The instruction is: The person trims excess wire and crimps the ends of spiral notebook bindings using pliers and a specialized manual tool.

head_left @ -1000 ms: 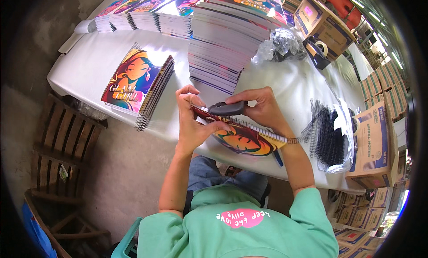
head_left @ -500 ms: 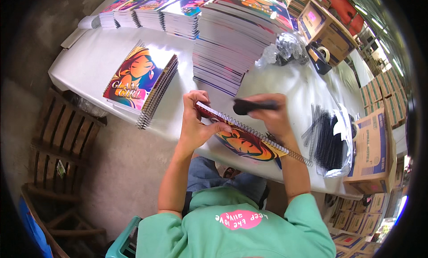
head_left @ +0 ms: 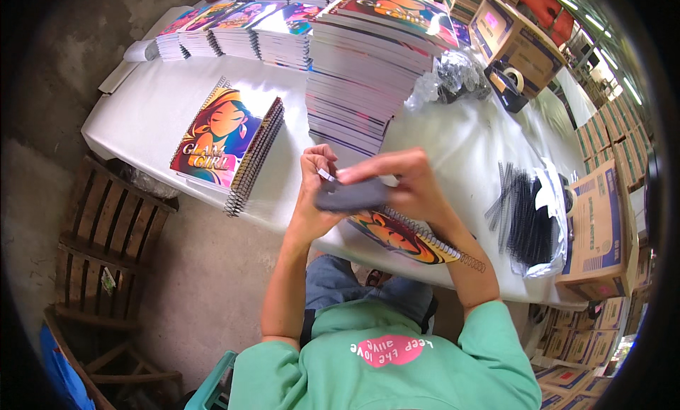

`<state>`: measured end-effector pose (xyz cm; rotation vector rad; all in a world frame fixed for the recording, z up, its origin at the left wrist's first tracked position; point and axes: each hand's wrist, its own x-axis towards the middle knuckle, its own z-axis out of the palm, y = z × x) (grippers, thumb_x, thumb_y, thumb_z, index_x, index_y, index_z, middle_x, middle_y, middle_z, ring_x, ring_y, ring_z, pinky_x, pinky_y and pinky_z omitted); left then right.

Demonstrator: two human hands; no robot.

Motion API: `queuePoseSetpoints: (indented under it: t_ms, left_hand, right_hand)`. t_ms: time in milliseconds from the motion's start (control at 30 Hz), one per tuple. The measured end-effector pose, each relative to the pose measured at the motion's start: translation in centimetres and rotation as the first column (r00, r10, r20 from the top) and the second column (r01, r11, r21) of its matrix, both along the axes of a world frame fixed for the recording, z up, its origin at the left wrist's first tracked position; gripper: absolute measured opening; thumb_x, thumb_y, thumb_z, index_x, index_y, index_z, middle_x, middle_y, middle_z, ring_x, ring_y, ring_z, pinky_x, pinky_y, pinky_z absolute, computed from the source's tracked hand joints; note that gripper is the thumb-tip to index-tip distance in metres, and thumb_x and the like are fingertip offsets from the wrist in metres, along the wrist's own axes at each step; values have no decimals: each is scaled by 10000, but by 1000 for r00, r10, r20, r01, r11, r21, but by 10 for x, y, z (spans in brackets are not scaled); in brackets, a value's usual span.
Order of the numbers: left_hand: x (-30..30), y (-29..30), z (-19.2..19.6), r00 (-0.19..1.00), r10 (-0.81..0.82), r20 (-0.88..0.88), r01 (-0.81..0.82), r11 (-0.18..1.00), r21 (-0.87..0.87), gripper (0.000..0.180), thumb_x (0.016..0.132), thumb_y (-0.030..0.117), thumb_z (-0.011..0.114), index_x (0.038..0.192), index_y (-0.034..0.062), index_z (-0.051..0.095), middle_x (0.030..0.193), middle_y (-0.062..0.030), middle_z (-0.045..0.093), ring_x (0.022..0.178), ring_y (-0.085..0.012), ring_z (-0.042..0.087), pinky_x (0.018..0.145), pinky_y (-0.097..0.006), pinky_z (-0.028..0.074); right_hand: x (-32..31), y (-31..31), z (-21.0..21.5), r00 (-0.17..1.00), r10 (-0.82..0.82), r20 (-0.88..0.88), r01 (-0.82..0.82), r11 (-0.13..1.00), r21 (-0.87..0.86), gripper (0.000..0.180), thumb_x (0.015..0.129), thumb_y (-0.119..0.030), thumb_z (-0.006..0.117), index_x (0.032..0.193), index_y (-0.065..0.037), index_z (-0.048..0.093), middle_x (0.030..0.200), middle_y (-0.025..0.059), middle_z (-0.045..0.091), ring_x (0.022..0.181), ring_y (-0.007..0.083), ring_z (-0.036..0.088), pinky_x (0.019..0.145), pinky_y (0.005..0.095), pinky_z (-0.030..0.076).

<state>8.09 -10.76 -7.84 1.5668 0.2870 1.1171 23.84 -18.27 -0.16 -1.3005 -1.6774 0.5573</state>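
My left hand (head_left: 307, 201) grips the far left end of a spiral notebook (head_left: 404, 238) with a colourful illustrated cover, tilted above the table edge. A wire coil (head_left: 472, 262) runs along the notebook's upper edge and sticks out past its right end, by my right forearm. My right hand (head_left: 416, 183) is closed on a dark grey tool (head_left: 352, 195), blurred by motion, held across the notebook's left end near my left fingers. The tool hides part of my left hand and of the notebook; its exact kind cannot be made out.
Coil-bound notebooks (head_left: 216, 137) lie stacked at left on the white-covered table (head_left: 134, 112). A tall notebook stack (head_left: 354, 91) stands ahead, with lower stacks (head_left: 280, 38) behind. Loose black coils (head_left: 528, 218), a tape dispenser (head_left: 506, 84) and cardboard boxes (head_left: 595, 233) are at right; a wooden chair (head_left: 106, 233) stands left.
My right hand has brought the dark tool leftward and nearer, onto the notebook's left end beside my left hand. My left hand keeps its hold on the notebook.
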Motion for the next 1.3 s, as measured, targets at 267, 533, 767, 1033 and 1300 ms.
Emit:
queuePoseSetpoints:
  t_ms: [267, 533, 767, 1033, 1300]
  left_hand:
    - [0, -5, -2, 999, 31, 44, -26, 995, -97, 430, 704, 188, 794, 896, -12, 465, 963, -68, 426, 763, -110, 446, 711, -218, 401]
    - [-7, -42, 44, 955, 259, 142, -204, 926, -319, 180, 780, 77, 736, 922, -13, 671, 783, -9, 488, 705, -72, 491, 631, -198, 396]
    - [15, -69, 39, 856, 512, 65, -511, 824, 245, 328, 716, 38, 747, 1039, 59, 695, 700, -5, 466, 637, -138, 388, 560, -241, 333]
    - [19, -75, 40, 814, 567, 129, -562, 710, 424, 383, 689, 48, 755, 1065, 93, 697, 679, 15, 451, 640, -149, 369, 558, -276, 311]
    - [19, -76, 43, 788, 594, 158, -572, 614, 544, 523, 546, -77, 641, 1046, 63, 704, 687, 17, 476, 652, -155, 401, 568, -273, 335]
  right_hand:
    - [64, -30, -46, 574, -490, 657, 618, 785, 46, 405, 741, -93, 602, 1146, -82, 605, 1114, 133, 617, 1013, 309, 587, 912, 448, 435]
    - [14, -186, -86, 360, -444, 821, 869, 479, -121, 653, 842, -313, 611, 1395, -83, 352, 1403, 170, 353, 1262, 396, 346, 1017, 538, 300]
    - [-6, -178, -81, 618, -743, 258, 766, 642, 13, 562, 867, -271, 594, 1366, -96, 405, 1171, 172, 455, 1063, 334, 454, 941, 473, 331]
    - [-55, -141, 30, 727, -587, 357, 522, 809, 269, 467, 750, -189, 713, 1205, -234, 615, 1143, 124, 457, 1018, 307, 459, 931, 420, 319]
    - [-51, -147, 28, 897, -409, 171, 420, 907, -38, 424, 825, -199, 650, 1241, -171, 577, 1024, 118, 532, 923, 235, 512, 857, 353, 401]
